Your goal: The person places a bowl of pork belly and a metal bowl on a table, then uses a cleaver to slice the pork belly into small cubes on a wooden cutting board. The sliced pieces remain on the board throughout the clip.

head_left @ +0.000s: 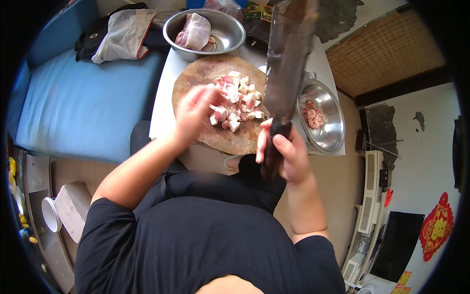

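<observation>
A round wooden chopping board [196, 73] bears a pile of diced pale, fatty meat [240, 98] with pink bits among it. At the pile's left side is my left hand [193, 110], slightly blurred, its fingers loosely stretched toward the pieces; I see nothing held in them. My right hand [289, 152] is wrapped around the dark handle of a cleaver [286, 63]. The broad blade points up and away, raised in front of the board's right side, and hides part of what lies behind it.
Behind the board, a steel basin [223, 36] holds a large raw meat piece [195, 32]. To the right, another steel bowl [333, 117] contains minced-looking meat [312, 115]. Both stand on a white table [159, 112]. A blue couch [88, 103] with clothes [122, 36] is at the left.
</observation>
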### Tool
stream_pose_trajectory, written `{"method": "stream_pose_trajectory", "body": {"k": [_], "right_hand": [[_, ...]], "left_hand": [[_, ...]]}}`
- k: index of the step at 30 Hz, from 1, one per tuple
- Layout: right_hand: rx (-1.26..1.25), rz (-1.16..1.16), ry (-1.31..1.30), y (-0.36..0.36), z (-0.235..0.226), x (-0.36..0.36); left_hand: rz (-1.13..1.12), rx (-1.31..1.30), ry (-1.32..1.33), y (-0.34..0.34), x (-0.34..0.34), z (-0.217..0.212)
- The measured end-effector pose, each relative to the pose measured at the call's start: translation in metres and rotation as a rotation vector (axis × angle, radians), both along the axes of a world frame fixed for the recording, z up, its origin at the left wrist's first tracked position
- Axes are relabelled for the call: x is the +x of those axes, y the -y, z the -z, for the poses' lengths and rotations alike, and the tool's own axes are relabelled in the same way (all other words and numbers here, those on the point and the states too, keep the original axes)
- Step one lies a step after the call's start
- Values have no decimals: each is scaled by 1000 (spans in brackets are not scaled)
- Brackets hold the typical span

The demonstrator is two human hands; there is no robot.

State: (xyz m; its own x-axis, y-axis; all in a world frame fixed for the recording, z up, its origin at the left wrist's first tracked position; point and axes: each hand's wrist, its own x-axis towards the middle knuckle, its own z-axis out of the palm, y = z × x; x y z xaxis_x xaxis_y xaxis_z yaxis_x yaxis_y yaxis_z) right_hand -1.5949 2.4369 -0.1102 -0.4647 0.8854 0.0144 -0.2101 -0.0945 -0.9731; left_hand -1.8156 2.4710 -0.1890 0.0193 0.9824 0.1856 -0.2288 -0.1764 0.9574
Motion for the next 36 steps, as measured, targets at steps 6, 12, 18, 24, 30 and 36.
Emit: {"method": "stream_pose_trajectory", "body": {"k": [6,12,18,24,30,36], "right_hand": [[-232,167,310,-20,-14,24],[113,307,395,-37,-27,14],[40,308,622,-46,-50,-3],[404,180,1216,-73,17,-1],[283,58,1180,-81,-36,-24],[304,3,1503,-82,9,-18]], "left_hand": [[-660,91,-945,-45,-49,52],[-536,-387,-535,-60,-47,99],[-514,-352,-287,-54,-48,90],[-513,-360,-313,-60,-40,94],[-539,-316,-281,-59,-53,102],[-493,-317,-270,-60,-40,93]]}}
